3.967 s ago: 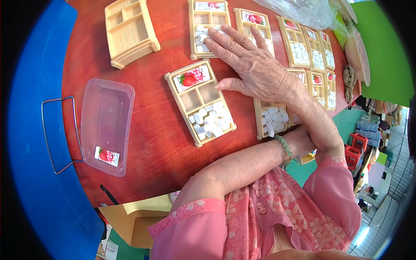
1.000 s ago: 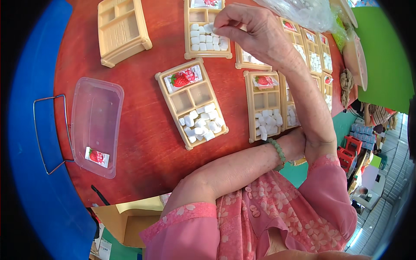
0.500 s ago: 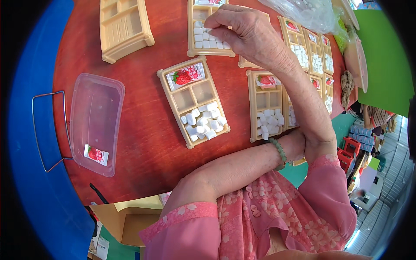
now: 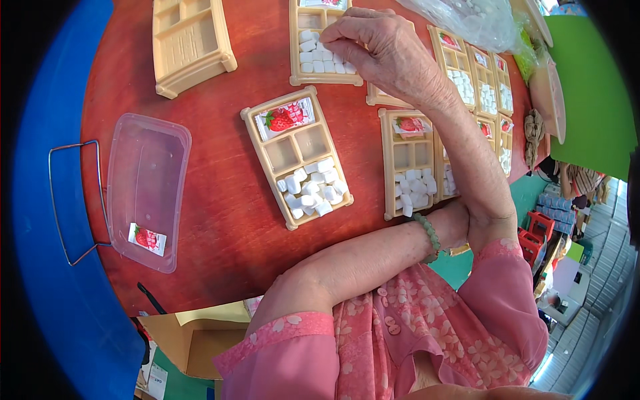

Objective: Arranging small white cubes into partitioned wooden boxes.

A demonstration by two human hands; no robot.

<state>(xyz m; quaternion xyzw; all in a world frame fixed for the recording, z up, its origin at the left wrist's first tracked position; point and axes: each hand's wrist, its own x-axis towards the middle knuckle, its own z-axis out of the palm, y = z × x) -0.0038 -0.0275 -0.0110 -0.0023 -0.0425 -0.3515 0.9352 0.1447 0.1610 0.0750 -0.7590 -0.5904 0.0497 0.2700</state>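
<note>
Filling of trays is going on: the right hand (image 4: 393, 57) is reaching far out, fingers pinched together over white cubes (image 4: 323, 57) in the far tray (image 4: 293, 50), seemingly arranging them. Whether it is gripping one, I cannot tell. The left hand is tucked under the right forearm, hidden. Nearer, a tray (image 4: 263, 143) is holding cubes and a strawberry packet (image 4: 287, 118); a clear tub (image 4: 150, 153) farther left is holding one packet.
</note>
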